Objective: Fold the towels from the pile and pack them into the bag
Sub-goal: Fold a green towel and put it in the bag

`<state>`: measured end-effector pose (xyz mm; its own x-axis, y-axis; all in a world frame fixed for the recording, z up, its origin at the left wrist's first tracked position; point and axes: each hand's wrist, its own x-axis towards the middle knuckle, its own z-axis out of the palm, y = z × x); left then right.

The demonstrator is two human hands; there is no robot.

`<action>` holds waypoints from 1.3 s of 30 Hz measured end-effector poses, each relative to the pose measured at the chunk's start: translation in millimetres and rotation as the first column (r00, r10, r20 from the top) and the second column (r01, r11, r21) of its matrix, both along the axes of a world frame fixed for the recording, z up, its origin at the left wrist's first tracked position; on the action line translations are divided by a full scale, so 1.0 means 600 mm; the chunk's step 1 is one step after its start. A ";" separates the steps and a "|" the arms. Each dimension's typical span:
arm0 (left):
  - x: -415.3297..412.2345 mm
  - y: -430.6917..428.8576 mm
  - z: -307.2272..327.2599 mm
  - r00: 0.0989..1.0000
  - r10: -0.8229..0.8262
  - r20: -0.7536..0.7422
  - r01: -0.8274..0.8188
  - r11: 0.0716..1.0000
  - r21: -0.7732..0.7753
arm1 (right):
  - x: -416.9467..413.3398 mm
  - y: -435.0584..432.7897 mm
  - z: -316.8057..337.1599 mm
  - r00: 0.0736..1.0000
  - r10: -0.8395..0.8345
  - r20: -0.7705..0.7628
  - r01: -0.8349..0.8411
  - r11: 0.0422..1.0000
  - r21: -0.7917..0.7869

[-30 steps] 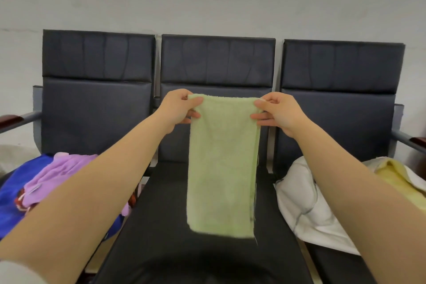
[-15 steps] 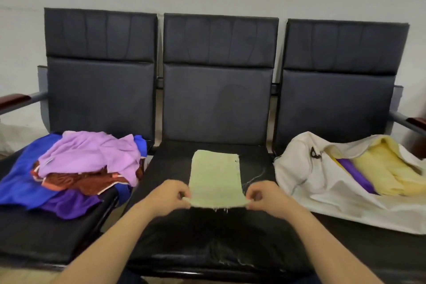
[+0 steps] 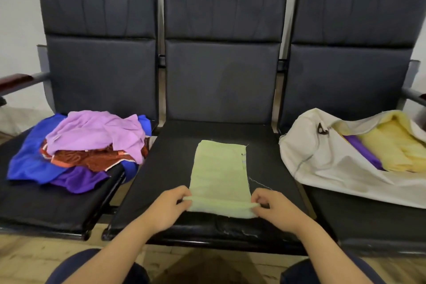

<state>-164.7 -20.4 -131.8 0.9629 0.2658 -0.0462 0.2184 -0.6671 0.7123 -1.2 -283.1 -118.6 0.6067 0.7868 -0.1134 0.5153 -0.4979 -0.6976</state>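
You are pinching the near corners of the soft, pale green towel (image 3: 219,175), a long folded rectangle, left hand (image 3: 168,208) and right hand (image 3: 274,210) curling round its edge. It is lying flat on the black padded middle seat (image 3: 166,168), between the crumpled pile (image 3: 92,143) and the cream cloth bag (image 3: 322,163). A second ago you were holding it hanging in the air.

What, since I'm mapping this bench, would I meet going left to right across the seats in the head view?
towel pile → left hand → green towel → right hand → bag
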 end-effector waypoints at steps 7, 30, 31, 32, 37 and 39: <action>0.054 0.003 -0.021 0.980 0.196 0.028 -0.196 0.980 -0.029 | 0.018 0.042 -0.018 0.978 -0.205 -0.033 0.207 0.977 0.048; 0.076 0.043 -0.020 0.980 -0.101 -0.170 0.115 0.990 0.078 | 0.037 0.067 -0.022 0.998 -0.020 0.054 0.027 0.989 -0.143; 0.077 0.041 -0.018 0.986 -0.056 -0.160 0.065 0.997 0.051 | 0.036 0.068 -0.019 0.998 -0.054 0.030 0.058 0.990 -0.128; 0.078 0.038 -0.018 0.988 -0.015 -0.154 0.019 1.000 0.025 | 0.035 0.069 -0.017 0.997 -0.081 -0.001 0.081 0.991 -0.108; 0.084 0.032 -0.010 0.986 0.096 -0.133 -0.114 0.985 -0.132 | 0.036 0.069 -0.016 0.981 -0.166 -0.096 0.166 0.986 -0.011; 0.085 0.032 -0.010 0.980 0.121 -0.157 -0.146 0.976 -0.164 | 0.038 0.070 -0.020 0.978 -0.182 -0.106 0.183 0.983 0.004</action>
<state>-113.8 -1.1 -138.0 0.8987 0.3672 -0.2400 0.4070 -0.4939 0.7684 21.7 -241.4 -130.5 0.7255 0.6658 -0.1743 0.3400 -0.5669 -0.7503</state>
